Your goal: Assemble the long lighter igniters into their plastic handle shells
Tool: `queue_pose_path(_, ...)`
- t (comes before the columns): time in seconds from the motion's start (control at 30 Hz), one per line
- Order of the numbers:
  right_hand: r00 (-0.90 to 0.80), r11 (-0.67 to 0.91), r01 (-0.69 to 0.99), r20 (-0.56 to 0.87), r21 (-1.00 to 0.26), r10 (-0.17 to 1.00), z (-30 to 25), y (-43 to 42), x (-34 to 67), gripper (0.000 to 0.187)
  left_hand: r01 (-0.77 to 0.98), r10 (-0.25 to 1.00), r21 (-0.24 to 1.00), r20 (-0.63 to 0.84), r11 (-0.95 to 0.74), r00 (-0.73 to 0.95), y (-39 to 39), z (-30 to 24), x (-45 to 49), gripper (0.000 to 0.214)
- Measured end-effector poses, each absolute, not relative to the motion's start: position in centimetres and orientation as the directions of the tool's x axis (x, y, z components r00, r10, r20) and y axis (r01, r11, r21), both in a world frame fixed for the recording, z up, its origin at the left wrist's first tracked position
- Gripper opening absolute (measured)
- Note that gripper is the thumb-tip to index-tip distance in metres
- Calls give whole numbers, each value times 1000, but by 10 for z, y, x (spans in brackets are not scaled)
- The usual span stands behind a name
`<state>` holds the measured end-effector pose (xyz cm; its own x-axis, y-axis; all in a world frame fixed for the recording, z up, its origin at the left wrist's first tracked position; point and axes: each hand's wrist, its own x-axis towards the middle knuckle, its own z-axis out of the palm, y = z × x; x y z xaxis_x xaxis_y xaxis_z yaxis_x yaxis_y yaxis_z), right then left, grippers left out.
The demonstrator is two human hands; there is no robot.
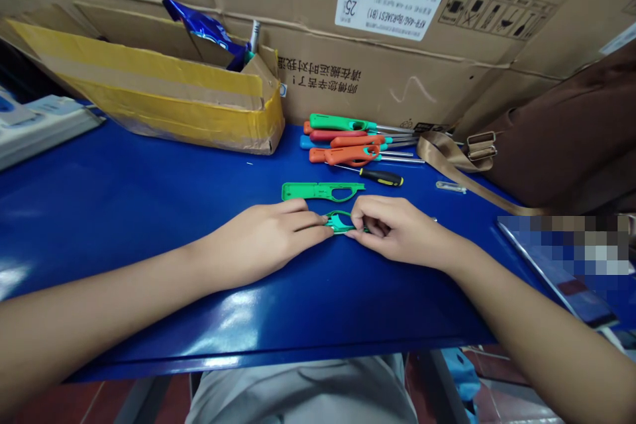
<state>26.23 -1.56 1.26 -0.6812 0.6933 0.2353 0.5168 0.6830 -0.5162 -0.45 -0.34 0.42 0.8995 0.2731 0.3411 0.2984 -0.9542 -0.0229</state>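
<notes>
On the blue table [149, 212], both my hands meet on a green plastic lighter shell [340, 220]. My left hand [271, 238] lies over its left part with fingertips pinching it. My right hand [392, 228] pinches its right end with curled fingers. Most of the piece is hidden under my fingers. Just beyond them lies another green lighter shell half [320, 191], untouched.
A pile of green, red and orange long-nosed lighters [352, 139] lies at the back, with a black-and-yellow screwdriver [381, 177] beside it. A taped cardboard box [163, 96] stands back left, large cartons behind, a brown bag with strap [561, 139] at right.
</notes>
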Motion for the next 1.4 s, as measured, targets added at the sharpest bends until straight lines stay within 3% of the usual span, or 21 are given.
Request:
queue_pose_path(0.3,-704,768,413,364,-489,610,1,-11,267,4,272,233,-96,299,-957,925,-2,3,-8,32)
queue_pose_path(0.57,-616,716,450,395,-535,682,-3,-9,267,8,283,256,-60,276,-957,926,-2,5,-8,38)
queue_pose_path(0.93,-616,646,417,324,-640,718,5,-9,264,6,296,251,-125,288,-947,924,-2,3,-6,32)
queue_pose_path(1.23,-654,617,467,222,-633,723,8,-12,266,6,278,228,-172,262,-945,938,-2,2,-6,34)
queue_pose_path(1.4,-659,686,487,288,-541,695,7,-12,265,6,268,214,-186,268,-945,939,-2,1,-6,37)
